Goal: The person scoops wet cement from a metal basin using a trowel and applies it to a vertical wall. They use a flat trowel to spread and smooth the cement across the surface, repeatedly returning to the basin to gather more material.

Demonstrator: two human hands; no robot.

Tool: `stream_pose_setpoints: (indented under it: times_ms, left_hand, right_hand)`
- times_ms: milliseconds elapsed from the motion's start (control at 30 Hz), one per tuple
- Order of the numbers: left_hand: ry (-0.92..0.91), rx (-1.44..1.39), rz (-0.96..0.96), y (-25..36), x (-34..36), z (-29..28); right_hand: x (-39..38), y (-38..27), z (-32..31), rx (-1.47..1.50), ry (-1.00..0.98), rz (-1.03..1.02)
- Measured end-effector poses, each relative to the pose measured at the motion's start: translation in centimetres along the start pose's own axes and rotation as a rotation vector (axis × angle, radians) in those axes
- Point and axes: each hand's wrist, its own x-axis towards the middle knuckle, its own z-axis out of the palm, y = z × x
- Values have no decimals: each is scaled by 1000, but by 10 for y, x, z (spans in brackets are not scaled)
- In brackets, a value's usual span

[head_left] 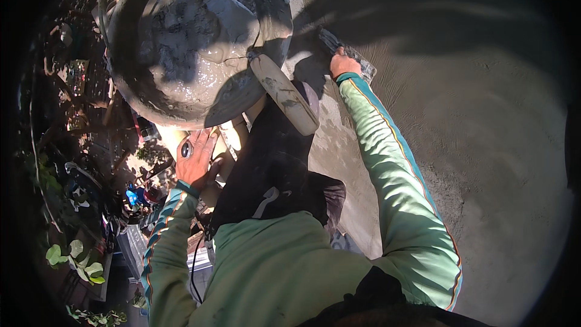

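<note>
My right hand (345,65) is closed round the handle of a cement-smeared trowel (367,70), which lies against the grey plastered surface. My left hand (195,156), with a ring on one finger, grips a bamboo pole (173,138) just below a large round basin (130,94). Wet grey mortar (200,30) fills the basin's bottom, partly in shadow. A pale, mortar-stained wooden piece (283,92) with a rounded end hangs over the basin's rim, near my dark trousers (260,169). The undersides of both hands are hidden.
Grey, freshly worked plaster (472,145) spreads across the right side, with shadows at its top. Below the bamboo on the left lie branches, clutter and a leafy plant (78,260). A rougher, paler strip (348,188) runs beside my legs.
</note>
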Motion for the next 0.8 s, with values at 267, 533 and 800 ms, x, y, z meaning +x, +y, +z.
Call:
stream_pose_setpoints:
  times_ms: [267,533,800]
  left_hand:
    - [1,-6,2,4,4,-3]
    - [24,-11,-39,12,-1,1]
    - [53,63,23,5,1,8]
  right_hand:
    - [-196,146,221,-63,-505,148]
    - [-281,181,185,-119,-520,56]
    - [-158,84,-7,-159,369,-90]
